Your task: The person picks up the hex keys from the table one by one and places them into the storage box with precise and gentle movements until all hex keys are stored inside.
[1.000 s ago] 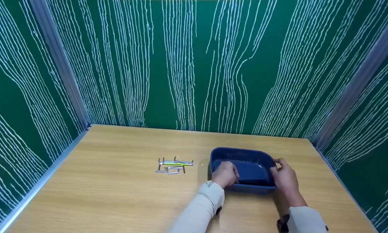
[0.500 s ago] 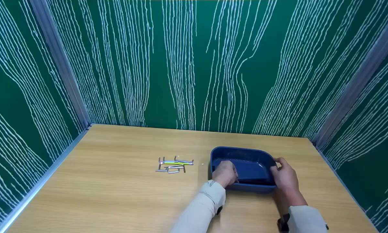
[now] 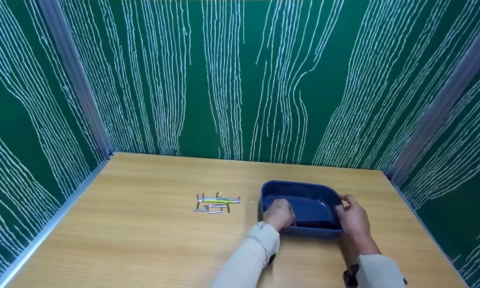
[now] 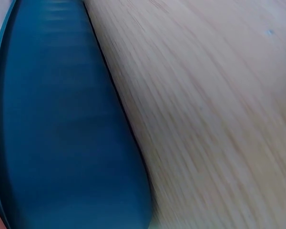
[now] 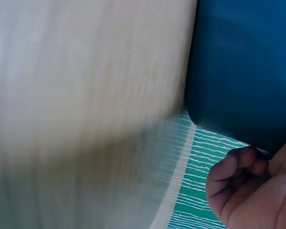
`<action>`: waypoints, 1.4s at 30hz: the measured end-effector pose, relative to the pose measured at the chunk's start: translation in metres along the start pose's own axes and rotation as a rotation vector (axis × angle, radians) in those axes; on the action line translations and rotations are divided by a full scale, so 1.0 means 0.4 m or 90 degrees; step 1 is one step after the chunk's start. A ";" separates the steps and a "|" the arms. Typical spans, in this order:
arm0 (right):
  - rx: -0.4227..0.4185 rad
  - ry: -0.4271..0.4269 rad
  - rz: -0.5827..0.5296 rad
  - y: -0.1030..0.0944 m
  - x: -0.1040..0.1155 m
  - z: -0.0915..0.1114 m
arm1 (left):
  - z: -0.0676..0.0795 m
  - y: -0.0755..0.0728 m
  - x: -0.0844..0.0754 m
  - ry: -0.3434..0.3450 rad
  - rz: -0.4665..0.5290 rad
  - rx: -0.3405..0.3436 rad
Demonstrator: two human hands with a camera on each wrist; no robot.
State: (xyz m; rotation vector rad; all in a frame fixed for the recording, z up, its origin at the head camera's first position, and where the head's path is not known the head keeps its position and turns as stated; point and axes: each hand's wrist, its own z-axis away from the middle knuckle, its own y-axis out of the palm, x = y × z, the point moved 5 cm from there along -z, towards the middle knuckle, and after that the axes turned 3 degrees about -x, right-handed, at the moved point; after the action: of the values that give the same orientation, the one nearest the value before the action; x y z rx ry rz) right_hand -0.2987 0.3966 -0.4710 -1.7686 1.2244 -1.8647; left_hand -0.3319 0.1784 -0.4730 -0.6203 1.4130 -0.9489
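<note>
A dark blue open plastic bin (image 3: 304, 188) stands on the table, right of centre in the head view. My left hand (image 3: 279, 214) reaches over its front left corner with fingers bent down inside; the fingertips and anything between them are hidden. On the bin's right end, my right hand (image 3: 354, 220) grips the rim. In the right wrist view, the fingers (image 5: 224, 169) curl against the bin's edge. The left wrist view mostly holds the bin's outer wall (image 4: 62, 119). Inside, a dark band runs along the front wall, and I cannot tell whether it is shadow or an object.
Left of the bin lies a loose group of L-shaped metal pieces (image 3: 214, 211) resembling hex keys, with a yellow-green strip (image 3: 220, 201) among them. A tiny pale speck (image 3: 251, 202) lies between group and bin. Green panels (image 3: 192, 120) with white wavy lines enclose the wooden table (image 3: 144, 240).
</note>
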 end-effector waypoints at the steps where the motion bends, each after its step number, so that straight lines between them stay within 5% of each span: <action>1: 0.002 0.002 -0.001 0.000 -0.001 0.000 | 0.001 -0.001 0.000 -0.001 0.003 0.000; 9: 0.018 0.018 -0.015 0.006 -0.007 0.000 | 0.002 0.000 0.002 0.013 0.039 -0.005; 18: -0.024 -0.004 0.012 0.003 -0.009 -0.003 | 0.003 -0.003 -0.007 0.082 0.092 -0.033; 25: -0.006 -0.001 0.010 0.005 -0.008 -0.002 | 0.009 -0.014 -0.017 0.207 0.137 -0.071; 34: 0.003 0.001 0.021 0.004 -0.002 -0.003 | 0.034 -0.058 -0.014 0.342 0.319 -0.076; 42: -0.004 -0.005 0.026 0.003 -0.005 -0.003 | 0.076 -0.137 0.004 0.416 0.265 -0.099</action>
State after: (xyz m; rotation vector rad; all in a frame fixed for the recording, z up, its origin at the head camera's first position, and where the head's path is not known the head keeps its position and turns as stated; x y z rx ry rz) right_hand -0.2999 0.3978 -0.4732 -1.7397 1.2543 -1.8317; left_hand -0.3120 0.1436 -0.4247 -0.0984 2.1107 -0.7334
